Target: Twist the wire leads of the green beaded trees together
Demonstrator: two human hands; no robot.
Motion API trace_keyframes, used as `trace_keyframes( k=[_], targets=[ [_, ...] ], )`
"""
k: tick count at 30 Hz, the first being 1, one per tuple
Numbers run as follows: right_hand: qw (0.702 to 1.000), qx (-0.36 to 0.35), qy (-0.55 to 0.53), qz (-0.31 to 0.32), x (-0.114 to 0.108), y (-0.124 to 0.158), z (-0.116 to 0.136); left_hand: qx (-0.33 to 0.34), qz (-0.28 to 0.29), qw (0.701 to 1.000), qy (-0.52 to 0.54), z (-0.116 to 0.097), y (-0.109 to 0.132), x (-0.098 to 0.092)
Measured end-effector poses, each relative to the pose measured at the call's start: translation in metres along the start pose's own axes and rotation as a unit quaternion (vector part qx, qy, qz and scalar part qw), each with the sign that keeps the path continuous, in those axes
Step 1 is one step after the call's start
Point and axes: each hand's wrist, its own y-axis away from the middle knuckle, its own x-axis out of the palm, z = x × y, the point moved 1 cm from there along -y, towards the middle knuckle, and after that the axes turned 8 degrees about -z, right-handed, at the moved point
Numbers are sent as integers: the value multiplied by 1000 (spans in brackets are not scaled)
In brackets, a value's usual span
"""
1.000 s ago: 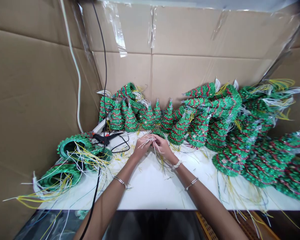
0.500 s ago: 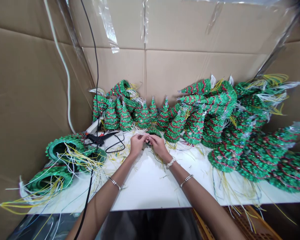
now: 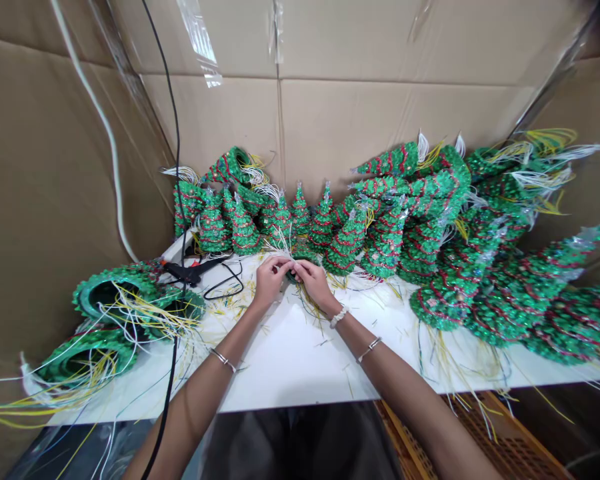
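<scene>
My left hand [image 3: 271,277] and my right hand [image 3: 313,283] meet at the middle of the white table, fingertips pinched together. Thin white wires [image 3: 281,241] fan out just beyond the fingertips, and the pinch appears to be on their ends. Under and behind the fingers lies a small green tinsel Christmas tree [image 3: 305,252], mostly covered by my hands. Wire scraps, yellow and white, are scattered around both hands. A black glue gun [image 3: 193,272] with an orange tip lies left of my left hand.
Decorated tinsel trees [image 3: 347,248] stand along the back and right. At left, hollow tree cones [image 3: 115,293] lie with yellow and white wires trailing out. A black cable [image 3: 177,167] hangs down past my left arm. Cardboard walls [image 3: 330,113] enclose the table [image 3: 300,373].
The whole view has shifted slightly, so the scene sits a little higher and further left. My hands stay together at the same spot, and the white wires beyond my fingers now stand up more visibly.
</scene>
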Motion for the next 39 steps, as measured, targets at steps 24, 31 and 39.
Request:
trace_keyframes(
  k=[24, 31, 39],
  targets=[
    [999, -1, -21, -38, 4, 3, -2, -19, -5, 1000, -1, -6, 3, 3],
    [999, 1, -25, -44, 5, 3, 1, -66, -21, 997, 23, 1, 3, 5],
    [1000, -1, -11, -20, 2, 3, 1, -18, 8, 1000, 19, 0, 2, 2]
  ],
)
